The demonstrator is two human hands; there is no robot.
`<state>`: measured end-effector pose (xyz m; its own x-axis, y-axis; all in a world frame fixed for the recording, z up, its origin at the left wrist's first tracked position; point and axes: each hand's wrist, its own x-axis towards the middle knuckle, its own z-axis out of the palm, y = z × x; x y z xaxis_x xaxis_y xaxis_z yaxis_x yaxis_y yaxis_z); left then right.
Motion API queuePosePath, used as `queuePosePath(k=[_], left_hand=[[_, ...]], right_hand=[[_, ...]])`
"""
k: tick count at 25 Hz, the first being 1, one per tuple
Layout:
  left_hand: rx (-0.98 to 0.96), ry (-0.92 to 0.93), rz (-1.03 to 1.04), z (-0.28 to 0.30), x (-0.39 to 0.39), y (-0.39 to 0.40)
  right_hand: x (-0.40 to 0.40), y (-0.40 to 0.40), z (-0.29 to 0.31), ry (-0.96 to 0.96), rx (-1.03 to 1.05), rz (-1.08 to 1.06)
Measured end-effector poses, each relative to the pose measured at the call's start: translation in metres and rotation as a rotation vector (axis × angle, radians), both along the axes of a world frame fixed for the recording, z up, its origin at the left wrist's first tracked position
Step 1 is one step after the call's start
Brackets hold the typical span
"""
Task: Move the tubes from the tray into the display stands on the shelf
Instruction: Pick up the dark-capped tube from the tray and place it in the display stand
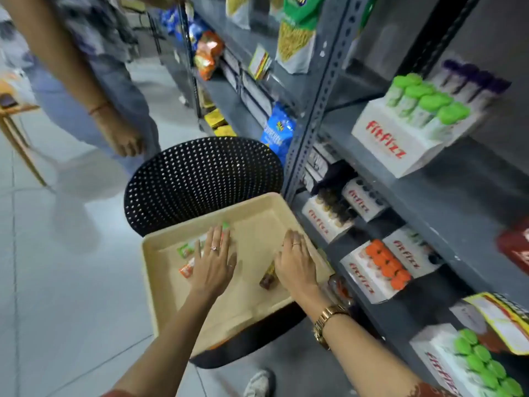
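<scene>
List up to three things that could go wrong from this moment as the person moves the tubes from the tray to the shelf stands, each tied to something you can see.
1. The tray sits on a chair and juts past the seat edge; pressing down could tip it.
2. The left hand covers green and orange tubes together, so colours may end up in the wrong stand.
3. The right hand reaches over a dark tube; a hurried grab could knock it around.

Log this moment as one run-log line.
stage: picking | left hand: over tubes | right hand: over brown tube | tray: on chair | grasp: unclear
</scene>
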<state>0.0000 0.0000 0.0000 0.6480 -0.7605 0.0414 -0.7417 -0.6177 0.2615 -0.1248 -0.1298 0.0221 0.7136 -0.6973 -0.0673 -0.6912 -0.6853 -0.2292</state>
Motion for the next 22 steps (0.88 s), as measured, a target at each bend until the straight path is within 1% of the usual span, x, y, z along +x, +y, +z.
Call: queuePosePath(k=[1, 2, 5, 6, 8, 11, 13, 17, 19, 22], left_hand=[[0.089, 0.042, 0.009, -0.012, 0.003, 0.002], [0.130, 0.090, -0.011, -0.020, 0.005, 0.003], [0.241, 0.177, -0.085, -0.055, 0.006, 0.009], [0.293, 0.187, -0.118, -0.064, 0.005, 0.011], [0.379, 0.220, -0.142, -0.080, 0.004, 0.013], [0.446, 0.296, -0.135, -0.097, 0.002, 0.014], [0.452, 0.303, -0.136, -0.103, 0.001, 0.015], [0.457, 0.320, -0.122, -0.107, 0.001, 0.014], [0.473, 0.338, -0.116, -0.105, 0.001, 0.012], [0.476, 0.359, -0.108, -0.099, 0.002, 0.008]], right_hand=[[0.005, 0.001, -0.007, 0.041, 0.030, -0.046], [0.009, 0.001, -0.014, 0.041, 0.045, -0.079], [0.016, 0.003, -0.034, 0.139, 0.072, -0.141], [0.018, 0.005, -0.038, 0.154, 0.117, -0.168], [0.023, 0.005, -0.046, 0.119, 0.245, -0.284], [0.031, 0.002, -0.056, 0.057, 0.472, -0.525], [0.034, -0.001, -0.063, 0.063, 0.543, -0.613], [0.036, -0.005, -0.078, 0.074, 0.619, -0.664], [0.036, -0.006, -0.080, 0.062, 0.646, -0.660], [0.033, -0.006, -0.076, 0.059, 0.628, -0.617]])
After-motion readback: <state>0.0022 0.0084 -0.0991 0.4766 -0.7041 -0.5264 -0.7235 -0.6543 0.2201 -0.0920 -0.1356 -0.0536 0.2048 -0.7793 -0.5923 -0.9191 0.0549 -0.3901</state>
